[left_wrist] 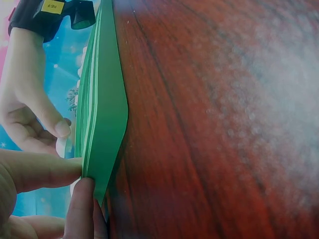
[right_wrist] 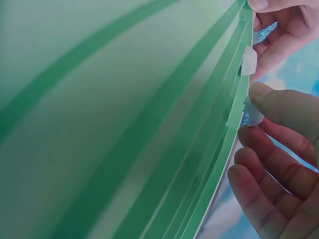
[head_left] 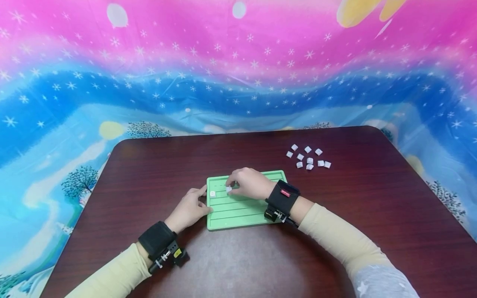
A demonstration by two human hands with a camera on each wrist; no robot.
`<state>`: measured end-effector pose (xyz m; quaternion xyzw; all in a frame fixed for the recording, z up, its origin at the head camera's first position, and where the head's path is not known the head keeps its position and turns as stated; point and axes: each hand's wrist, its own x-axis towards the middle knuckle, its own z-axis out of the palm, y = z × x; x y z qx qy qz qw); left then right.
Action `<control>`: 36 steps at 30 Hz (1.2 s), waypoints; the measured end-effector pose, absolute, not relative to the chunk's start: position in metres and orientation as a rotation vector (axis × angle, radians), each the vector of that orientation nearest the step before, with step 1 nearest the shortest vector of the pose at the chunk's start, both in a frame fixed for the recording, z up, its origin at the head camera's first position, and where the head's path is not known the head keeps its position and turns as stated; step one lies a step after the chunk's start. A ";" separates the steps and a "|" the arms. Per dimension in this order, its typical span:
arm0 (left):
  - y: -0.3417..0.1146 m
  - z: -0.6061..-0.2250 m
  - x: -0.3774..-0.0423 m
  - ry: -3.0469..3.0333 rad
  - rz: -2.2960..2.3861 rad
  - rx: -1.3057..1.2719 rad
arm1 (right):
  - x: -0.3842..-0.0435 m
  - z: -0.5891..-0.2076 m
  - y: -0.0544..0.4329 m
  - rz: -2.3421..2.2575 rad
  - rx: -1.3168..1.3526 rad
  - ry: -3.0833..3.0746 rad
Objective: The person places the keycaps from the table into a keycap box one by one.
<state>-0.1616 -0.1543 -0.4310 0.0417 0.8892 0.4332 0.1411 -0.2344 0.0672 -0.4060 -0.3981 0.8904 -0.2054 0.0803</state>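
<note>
A green ridged tray [head_left: 238, 215] lies flat on the table, its long grooves running side to side. My left hand [head_left: 190, 208] grips the tray's left edge, thumb and fingers on the rim. One small white keycap [head_left: 213, 193] stands at the left end of an upper groove. Just right of it, my right hand [head_left: 251, 184] pinches a second white keycap [head_left: 229, 189] between thumb and index finger, low over the same groove. In the right wrist view this held keycap [right_wrist: 254, 113] is at the tray's surface, and the other fingers are loosely bent.
Several loose white keycaps [head_left: 309, 160] lie scattered on the dark wooden table [head_left: 167, 161] beyond the tray, to the right. A patterned cloth [head_left: 238, 103] hangs behind the table. Black wrist straps with cameras sit on both wrists, the right one [head_left: 283, 198] over the tray's right side.
</note>
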 end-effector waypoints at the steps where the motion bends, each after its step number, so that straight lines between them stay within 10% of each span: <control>1: -0.154 -0.431 -0.162 2.568 1.252 0.121 | -0.235 -0.406 0.066 -0.615 -1.196 2.659; 36: -0.154 -0.430 -0.162 2.553 1.256 0.118 | -0.236 -0.414 0.045 -0.537 -1.254 2.628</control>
